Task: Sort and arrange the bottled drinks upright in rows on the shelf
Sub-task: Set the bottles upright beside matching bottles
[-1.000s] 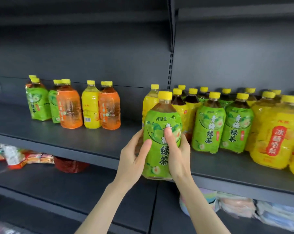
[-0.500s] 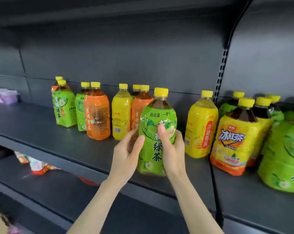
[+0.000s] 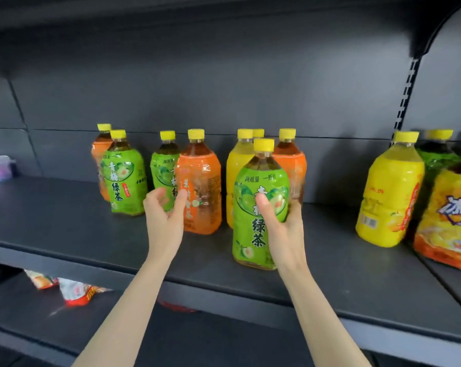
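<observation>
Placing step: green tea bottle (image 3: 261, 207) stood upright near the front of the shelf (image 3: 52, 207), just before a yellow bottle (image 3: 234, 186). Right hand (image 3: 285, 234) grasped it; left hand (image 3: 163, 215) was relaxed, empty, by an orange bottle (image 3: 200, 192). Next move probably needed a slot beside the left green bottles (image 3: 124, 176).

From my screen this reads as a shop aisle. The shelf (image 3: 65, 221) is dark grey and of the retail kind, with a matching back panel (image 3: 197, 88), a slotted upright (image 3: 407, 102) where two bays join, and another shelf board (image 3: 171, 11) overhead. Stock stands on it in multiples: green-labelled bottles (image 3: 124, 178), orange-labelled bottles (image 3: 200, 192) and yellow bottles (image 3: 388, 197), all with the same yellow caps and printed Chinese labels, one with its barcode showing. On the lower shelf (image 3: 17, 313) I see bright snack packets (image 3: 74, 291)
</observation>
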`<action>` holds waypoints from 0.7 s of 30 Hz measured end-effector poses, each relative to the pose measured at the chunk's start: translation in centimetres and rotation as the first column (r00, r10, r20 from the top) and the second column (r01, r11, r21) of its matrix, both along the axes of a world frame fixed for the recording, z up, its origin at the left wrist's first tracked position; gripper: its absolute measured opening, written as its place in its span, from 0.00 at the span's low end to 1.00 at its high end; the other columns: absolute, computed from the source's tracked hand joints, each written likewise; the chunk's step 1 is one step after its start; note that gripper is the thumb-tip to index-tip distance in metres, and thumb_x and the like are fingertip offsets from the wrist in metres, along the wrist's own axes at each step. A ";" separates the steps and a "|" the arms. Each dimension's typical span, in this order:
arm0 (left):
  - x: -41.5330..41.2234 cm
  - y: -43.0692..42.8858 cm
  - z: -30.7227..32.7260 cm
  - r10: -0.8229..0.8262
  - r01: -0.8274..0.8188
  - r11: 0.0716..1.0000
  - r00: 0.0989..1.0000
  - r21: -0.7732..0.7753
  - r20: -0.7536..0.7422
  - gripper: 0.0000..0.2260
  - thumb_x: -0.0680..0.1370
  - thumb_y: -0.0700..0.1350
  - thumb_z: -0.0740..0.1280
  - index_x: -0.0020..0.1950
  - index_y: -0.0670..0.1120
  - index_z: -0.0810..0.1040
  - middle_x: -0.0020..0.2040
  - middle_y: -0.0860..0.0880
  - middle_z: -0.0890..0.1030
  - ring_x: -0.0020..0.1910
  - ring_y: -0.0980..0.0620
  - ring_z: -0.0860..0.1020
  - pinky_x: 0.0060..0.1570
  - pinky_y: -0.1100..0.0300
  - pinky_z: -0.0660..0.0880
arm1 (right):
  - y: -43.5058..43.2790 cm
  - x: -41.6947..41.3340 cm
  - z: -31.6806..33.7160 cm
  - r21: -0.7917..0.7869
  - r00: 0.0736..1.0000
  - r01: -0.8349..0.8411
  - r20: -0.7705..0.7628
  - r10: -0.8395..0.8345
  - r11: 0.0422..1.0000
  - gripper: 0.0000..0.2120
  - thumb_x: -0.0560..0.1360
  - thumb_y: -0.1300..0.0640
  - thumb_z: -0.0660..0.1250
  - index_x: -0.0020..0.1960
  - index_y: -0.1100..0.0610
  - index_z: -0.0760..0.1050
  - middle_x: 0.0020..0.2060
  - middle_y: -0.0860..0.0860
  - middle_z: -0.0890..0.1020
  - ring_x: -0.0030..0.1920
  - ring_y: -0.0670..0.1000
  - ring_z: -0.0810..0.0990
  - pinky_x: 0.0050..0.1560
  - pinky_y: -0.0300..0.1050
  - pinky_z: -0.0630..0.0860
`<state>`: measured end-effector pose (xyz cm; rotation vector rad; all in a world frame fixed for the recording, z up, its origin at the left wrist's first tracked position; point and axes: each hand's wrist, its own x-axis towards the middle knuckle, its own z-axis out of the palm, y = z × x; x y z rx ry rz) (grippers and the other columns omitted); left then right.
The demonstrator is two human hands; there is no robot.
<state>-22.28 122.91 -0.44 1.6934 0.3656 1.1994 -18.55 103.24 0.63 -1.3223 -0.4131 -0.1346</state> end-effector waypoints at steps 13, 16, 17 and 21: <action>5.7 9.1 1.3 -0.145 0.142 0.989 0.976 -0.032 -0.165 0.35 0.75 0.54 0.69 0.74 0.43 0.57 0.69 0.43 0.70 0.67 0.46 0.70 0.66 0.49 0.67 | 3.1 -0.2 -0.5 -0.043 0.992 0.109 0.061 -0.106 0.993 0.25 0.65 0.36 0.69 0.60 0.38 0.69 0.53 0.37 0.82 0.53 0.39 0.82 0.45 0.33 0.78; 4.9 9.8 1.5 -0.113 0.116 0.993 0.971 0.001 -0.210 0.36 0.73 0.56 0.71 0.73 0.42 0.60 0.67 0.43 0.71 0.65 0.44 0.71 0.64 0.46 0.69 | 3.3 -0.2 -0.6 -0.031 0.991 0.123 0.064 -0.121 0.992 0.28 0.65 0.36 0.69 0.63 0.42 0.70 0.54 0.40 0.83 0.53 0.40 0.82 0.46 0.34 0.78; 4.3 9.8 1.5 -0.101 0.104 0.995 0.973 0.006 -0.206 0.36 0.72 0.56 0.72 0.72 0.42 0.61 0.66 0.43 0.72 0.64 0.44 0.71 0.64 0.45 0.69 | 3.3 -0.2 -0.6 -0.033 0.990 0.127 0.066 -0.124 0.991 0.29 0.65 0.36 0.69 0.63 0.42 0.70 0.54 0.40 0.83 0.53 0.41 0.82 0.47 0.35 0.78; 0.3 9.4 0.7 -0.049 0.057 0.997 0.990 0.055 -0.132 0.36 0.70 0.59 0.72 0.71 0.43 0.64 0.65 0.45 0.72 0.65 0.45 0.70 0.64 0.44 0.69 | 3.2 -0.3 -0.8 -0.053 0.989 0.135 0.061 -0.132 0.989 0.31 0.62 0.31 0.68 0.62 0.38 0.69 0.54 0.39 0.82 0.54 0.41 0.82 0.49 0.37 0.78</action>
